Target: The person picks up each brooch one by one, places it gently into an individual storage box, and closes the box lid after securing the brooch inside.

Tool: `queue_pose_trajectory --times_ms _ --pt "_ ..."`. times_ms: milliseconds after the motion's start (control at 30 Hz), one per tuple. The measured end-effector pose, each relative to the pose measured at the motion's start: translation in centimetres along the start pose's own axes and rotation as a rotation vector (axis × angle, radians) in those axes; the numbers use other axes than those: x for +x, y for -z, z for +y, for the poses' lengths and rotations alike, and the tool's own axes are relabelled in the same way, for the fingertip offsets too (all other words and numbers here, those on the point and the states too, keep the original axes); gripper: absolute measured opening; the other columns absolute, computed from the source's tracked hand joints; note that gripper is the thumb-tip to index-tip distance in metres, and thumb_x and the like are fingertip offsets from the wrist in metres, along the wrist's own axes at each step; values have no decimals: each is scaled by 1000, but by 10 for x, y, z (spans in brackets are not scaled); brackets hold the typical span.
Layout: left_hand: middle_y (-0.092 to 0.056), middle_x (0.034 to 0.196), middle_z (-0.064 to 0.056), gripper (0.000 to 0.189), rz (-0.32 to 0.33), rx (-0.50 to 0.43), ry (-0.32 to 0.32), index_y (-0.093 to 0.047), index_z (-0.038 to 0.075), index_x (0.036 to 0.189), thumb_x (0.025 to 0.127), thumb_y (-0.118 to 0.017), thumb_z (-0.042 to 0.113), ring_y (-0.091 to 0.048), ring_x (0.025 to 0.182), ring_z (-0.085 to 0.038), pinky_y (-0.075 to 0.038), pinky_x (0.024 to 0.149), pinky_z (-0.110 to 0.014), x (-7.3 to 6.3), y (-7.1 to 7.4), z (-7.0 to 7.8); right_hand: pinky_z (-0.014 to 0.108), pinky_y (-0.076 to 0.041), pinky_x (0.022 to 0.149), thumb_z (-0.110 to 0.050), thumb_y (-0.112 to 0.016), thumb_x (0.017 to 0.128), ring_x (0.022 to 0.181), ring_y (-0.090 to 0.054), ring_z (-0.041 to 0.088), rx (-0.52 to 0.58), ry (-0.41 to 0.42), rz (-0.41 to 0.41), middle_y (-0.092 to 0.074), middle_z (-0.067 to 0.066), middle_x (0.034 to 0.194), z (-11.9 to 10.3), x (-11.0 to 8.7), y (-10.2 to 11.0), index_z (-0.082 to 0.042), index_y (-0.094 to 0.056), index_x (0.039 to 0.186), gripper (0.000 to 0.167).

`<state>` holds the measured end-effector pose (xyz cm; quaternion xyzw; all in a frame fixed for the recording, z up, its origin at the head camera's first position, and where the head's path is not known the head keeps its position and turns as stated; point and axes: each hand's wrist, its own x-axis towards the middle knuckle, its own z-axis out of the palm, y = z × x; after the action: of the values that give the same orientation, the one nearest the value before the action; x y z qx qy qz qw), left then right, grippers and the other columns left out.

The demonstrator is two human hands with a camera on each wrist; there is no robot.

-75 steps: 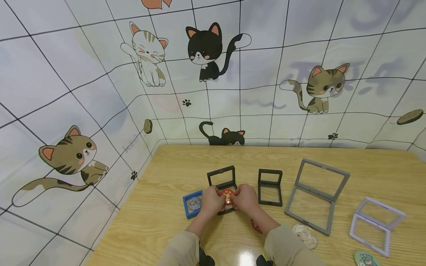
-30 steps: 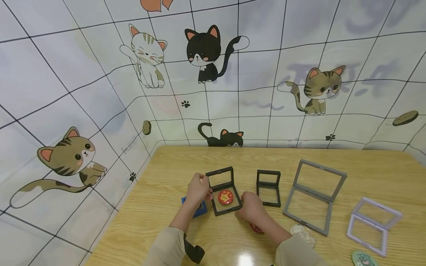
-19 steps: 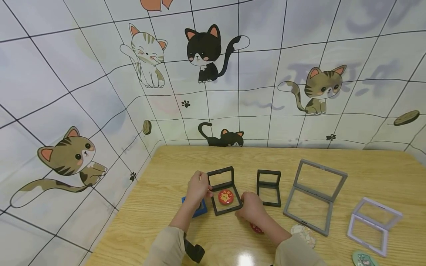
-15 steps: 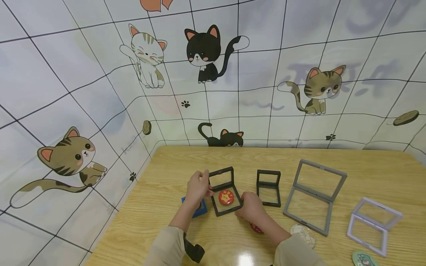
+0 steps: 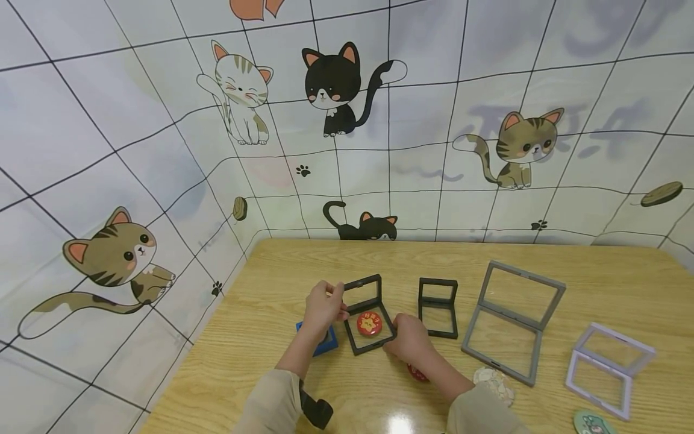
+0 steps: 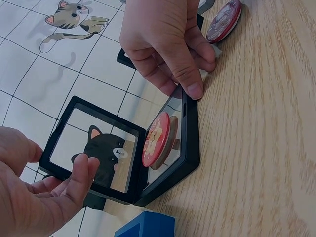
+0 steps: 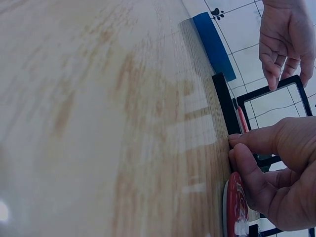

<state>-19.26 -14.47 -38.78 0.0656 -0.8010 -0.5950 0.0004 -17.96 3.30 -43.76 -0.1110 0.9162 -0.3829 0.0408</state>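
Black frame, lid raised, red badge on its base
A blue frame is partly covered by the left hand, by which the lid is pinched; right of that hand lies the badge; the base's near corner is apparently pinched by the right hand.

The person wears plain beige cloth, the left sleeve and right sleeve loose, softly creased and ending partway down the forearms. A black device with a blocky, round-cornered end juts out beside the left cuff. Both the left hand and right hand are bare.
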Motion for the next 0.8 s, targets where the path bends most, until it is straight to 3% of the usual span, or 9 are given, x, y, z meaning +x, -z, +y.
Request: queue_pose_trajectory --times_ms 267,600,800 --pt "-60 75 -23 25 -5 3 3 -46 -3 95 94 -44 22 -62 55 -25 -53 60 -37 -1 1 1 23 -41 40 -2 -76 64 39 -51 9 15 -8 -4 -52 4 58 0 -1 1 7 -54 82 30" --pt "-59 65 -16 24 12 -21 11 -45 -1 87 93 -48 23 -63 54 -26 -53 56 -35 -1 0 -3 23 -40 42 -4 -78 62 43 -49 10 -11 -14 17 -51 3 60 1 -1 0 6 -56 80 30" --pt "-60 67 -20 24 17 -26 19 -45 0 85 92 -48 23 -62 51 -22 -53 57 -38 -2 -1 -4 22 -41 38 -1 -76 63 40 -51 9 25 -31 2 -52 3 55 0 -2 0 6 -55 81 29"
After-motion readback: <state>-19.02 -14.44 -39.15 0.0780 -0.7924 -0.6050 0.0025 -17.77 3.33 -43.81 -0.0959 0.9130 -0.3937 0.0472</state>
